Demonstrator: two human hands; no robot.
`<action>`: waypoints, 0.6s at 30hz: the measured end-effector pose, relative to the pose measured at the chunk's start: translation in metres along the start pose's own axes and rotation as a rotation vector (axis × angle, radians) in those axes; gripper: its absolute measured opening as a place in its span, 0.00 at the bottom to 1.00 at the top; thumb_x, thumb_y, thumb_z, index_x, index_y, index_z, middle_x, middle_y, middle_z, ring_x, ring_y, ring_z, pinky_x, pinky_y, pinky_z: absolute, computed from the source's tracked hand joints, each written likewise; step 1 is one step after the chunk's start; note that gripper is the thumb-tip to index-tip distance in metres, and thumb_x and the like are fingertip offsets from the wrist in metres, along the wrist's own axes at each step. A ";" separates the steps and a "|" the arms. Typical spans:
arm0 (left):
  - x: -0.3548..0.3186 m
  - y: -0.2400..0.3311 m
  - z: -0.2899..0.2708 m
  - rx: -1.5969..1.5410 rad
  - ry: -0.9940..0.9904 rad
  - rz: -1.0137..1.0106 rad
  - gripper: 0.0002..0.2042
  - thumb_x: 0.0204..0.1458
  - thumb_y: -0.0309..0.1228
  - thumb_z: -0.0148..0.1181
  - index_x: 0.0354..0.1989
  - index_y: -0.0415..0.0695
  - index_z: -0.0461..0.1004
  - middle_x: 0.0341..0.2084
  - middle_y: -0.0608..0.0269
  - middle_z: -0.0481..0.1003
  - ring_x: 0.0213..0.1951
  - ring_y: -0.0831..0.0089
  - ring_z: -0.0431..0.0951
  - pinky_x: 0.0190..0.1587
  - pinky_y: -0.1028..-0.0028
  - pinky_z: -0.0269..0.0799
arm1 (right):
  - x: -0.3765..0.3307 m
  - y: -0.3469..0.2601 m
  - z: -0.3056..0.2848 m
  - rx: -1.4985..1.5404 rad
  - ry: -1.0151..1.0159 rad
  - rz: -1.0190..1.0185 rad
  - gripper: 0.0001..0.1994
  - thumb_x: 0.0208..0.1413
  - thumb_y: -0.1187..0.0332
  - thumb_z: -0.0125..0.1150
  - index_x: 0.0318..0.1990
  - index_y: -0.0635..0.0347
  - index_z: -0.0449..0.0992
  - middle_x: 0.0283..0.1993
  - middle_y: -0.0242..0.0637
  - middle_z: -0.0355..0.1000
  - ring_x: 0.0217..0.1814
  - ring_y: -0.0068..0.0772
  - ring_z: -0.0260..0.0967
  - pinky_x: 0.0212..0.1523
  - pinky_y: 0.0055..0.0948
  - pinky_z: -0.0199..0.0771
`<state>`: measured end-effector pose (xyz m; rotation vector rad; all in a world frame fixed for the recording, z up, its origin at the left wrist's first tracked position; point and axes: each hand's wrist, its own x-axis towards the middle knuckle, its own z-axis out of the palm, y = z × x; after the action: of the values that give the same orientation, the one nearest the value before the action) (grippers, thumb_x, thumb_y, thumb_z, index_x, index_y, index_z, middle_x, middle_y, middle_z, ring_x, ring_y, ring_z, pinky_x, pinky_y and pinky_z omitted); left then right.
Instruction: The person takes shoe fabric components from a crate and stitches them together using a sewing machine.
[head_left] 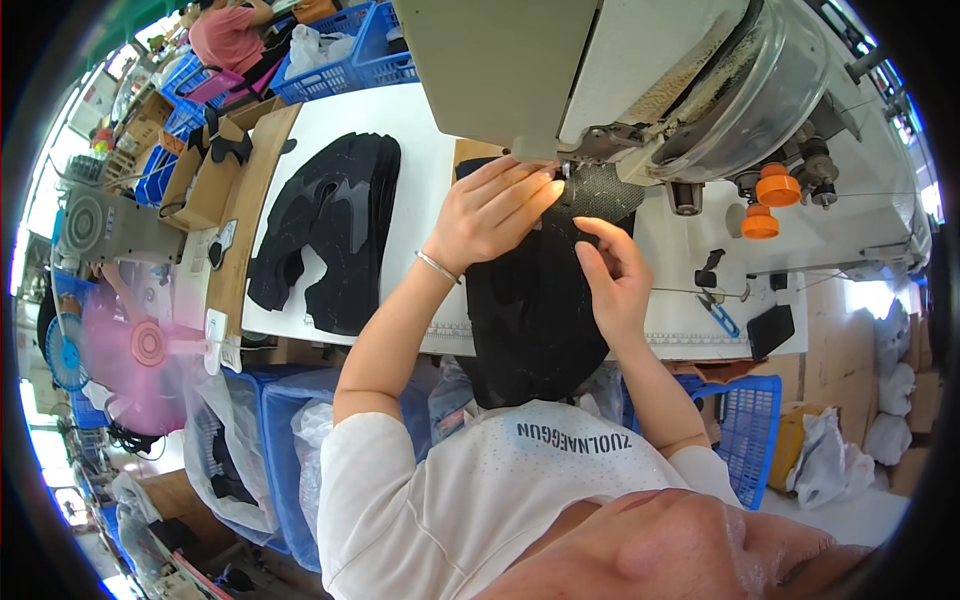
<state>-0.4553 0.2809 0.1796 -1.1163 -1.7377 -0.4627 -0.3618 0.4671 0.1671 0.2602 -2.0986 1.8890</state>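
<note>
My left hand (490, 213) presses flat on a black fabric piece (535, 310), fingertips right at the needle area of a cream sewing machine (610, 80). A thin bracelet circles that wrist. My right hand (615, 275) pinches the fabric's right edge just below the machine's head. The mesh end of the fabric (600, 192) lies under the presser foot. The rest of the cloth hangs off the white table's (420, 150) front edge toward my lap.
A stack of black cut pieces (335, 230) lies on the table's left. Blue thread snips (718, 315) and a small black block (770, 330) rest to the right. Orange knobs (770, 200) stick out of the machine. Blue crates (290, 440) with bagged goods stand below; another person (228, 35) sits far back.
</note>
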 end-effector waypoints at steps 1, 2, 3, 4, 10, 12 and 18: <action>-0.001 -0.002 -0.001 -0.029 -0.024 -0.032 0.15 0.42 0.24 0.65 0.41 0.40 0.80 0.40 0.61 0.80 0.46 0.64 0.80 0.53 0.65 0.77 | 0.004 -0.001 0.000 -0.004 0.003 -0.012 0.13 0.60 0.74 0.61 0.52 0.59 0.77 0.27 0.18 0.60 0.23 0.07 0.49 0.23 0.13 0.48; 0.000 -0.002 0.000 -0.029 -0.023 -0.032 0.15 0.42 0.24 0.65 0.41 0.40 0.80 0.40 0.61 0.80 0.46 0.64 0.80 0.53 0.65 0.77 | 0.008 -0.002 0.000 -0.005 0.003 -0.013 0.13 0.60 0.74 0.61 0.52 0.59 0.77 0.27 0.18 0.60 0.23 0.07 0.49 0.23 0.13 0.48; 0.001 -0.002 0.000 -0.067 -0.047 -0.098 0.14 0.42 0.24 0.64 0.41 0.41 0.80 0.40 0.61 0.80 0.45 0.63 0.80 0.53 0.64 0.76 | 0.012 -0.003 0.000 -0.012 0.007 -0.009 0.12 0.60 0.73 0.61 0.51 0.59 0.78 0.27 0.18 0.61 0.23 0.07 0.49 0.23 0.13 0.48; 0.002 -0.001 -0.001 -0.105 -0.072 -0.164 0.14 0.42 0.24 0.64 0.40 0.42 0.80 0.39 0.61 0.80 0.44 0.63 0.80 0.53 0.63 0.76 | 0.016 -0.003 0.000 -0.019 0.011 -0.005 0.12 0.60 0.73 0.61 0.51 0.60 0.78 0.28 0.18 0.61 0.24 0.07 0.50 0.23 0.13 0.49; 0.009 0.001 0.003 -0.227 -0.007 -0.403 0.08 0.48 0.23 0.60 0.37 0.38 0.79 0.32 0.56 0.79 0.38 0.59 0.79 0.43 0.66 0.74 | 0.032 0.000 -0.003 -0.011 0.057 -0.011 0.10 0.59 0.74 0.60 0.48 0.60 0.80 0.26 0.19 0.65 0.26 0.07 0.55 0.26 0.14 0.54; 0.014 0.007 0.008 -0.297 -0.005 -0.715 0.07 0.50 0.23 0.59 0.36 0.37 0.78 0.31 0.56 0.79 0.37 0.62 0.79 0.42 0.68 0.73 | 0.033 -0.001 -0.008 -0.082 0.034 0.012 0.10 0.59 0.74 0.61 0.48 0.61 0.80 0.29 0.20 0.70 0.27 0.07 0.58 0.27 0.14 0.56; 0.015 -0.019 0.049 -1.065 0.222 -1.413 0.06 0.52 0.21 0.58 0.38 0.36 0.76 0.32 0.63 0.79 0.33 0.73 0.75 0.34 0.72 0.69 | 0.041 -0.009 -0.022 -0.166 -0.023 0.004 0.10 0.58 0.73 0.62 0.46 0.60 0.82 0.34 0.25 0.77 0.31 0.09 0.66 0.33 0.14 0.64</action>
<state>-0.4987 0.3142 0.1739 -0.1746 -1.8208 -2.4392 -0.3956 0.4905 0.1913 0.2404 -2.2572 1.7086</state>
